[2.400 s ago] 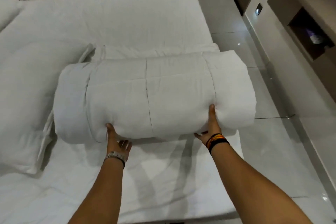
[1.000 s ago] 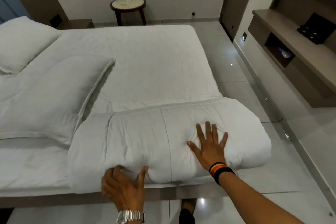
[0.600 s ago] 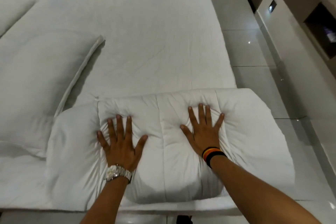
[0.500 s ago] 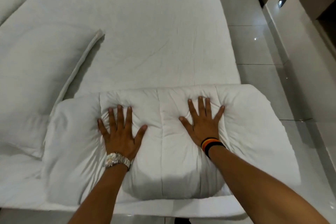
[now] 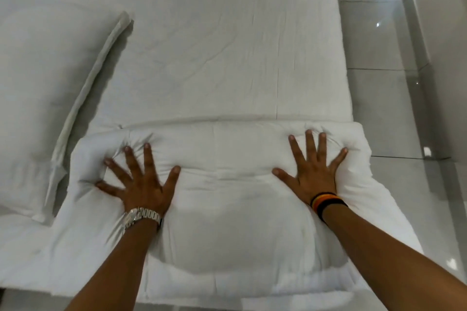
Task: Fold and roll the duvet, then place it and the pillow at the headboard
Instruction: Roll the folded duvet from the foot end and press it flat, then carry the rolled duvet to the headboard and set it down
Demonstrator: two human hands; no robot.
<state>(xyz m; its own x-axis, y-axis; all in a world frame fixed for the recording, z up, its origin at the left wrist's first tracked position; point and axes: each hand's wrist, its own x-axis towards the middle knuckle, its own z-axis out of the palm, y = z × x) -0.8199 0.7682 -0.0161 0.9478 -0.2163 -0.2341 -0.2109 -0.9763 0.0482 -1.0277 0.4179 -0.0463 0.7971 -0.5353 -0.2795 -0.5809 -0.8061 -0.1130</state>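
Note:
The white rolled duvet point(image 5: 227, 199) lies across the near edge of the bed, squashed flat under my palms. My left hand point(image 5: 140, 182), with a silver watch, presses flat on its left part, fingers spread. My right hand point(image 5: 312, 171), with black and orange wristbands, presses flat on its right part, fingers spread too. Neither hand holds anything. A white pillow point(image 5: 43, 98) lies on the bed to the left, its near corner touching the duvet's left end.
The bed's white sheet point(image 5: 227, 40) stretches away beyond the duvet. Glossy grey floor tiles point(image 5: 384, 113) run along the bed's right side, with a wall base at the far right.
I set the roll down at the bed's near edge and laid both palms on top. Since half a second ago both hands have slid outward toward the roll's ends, flattening it.

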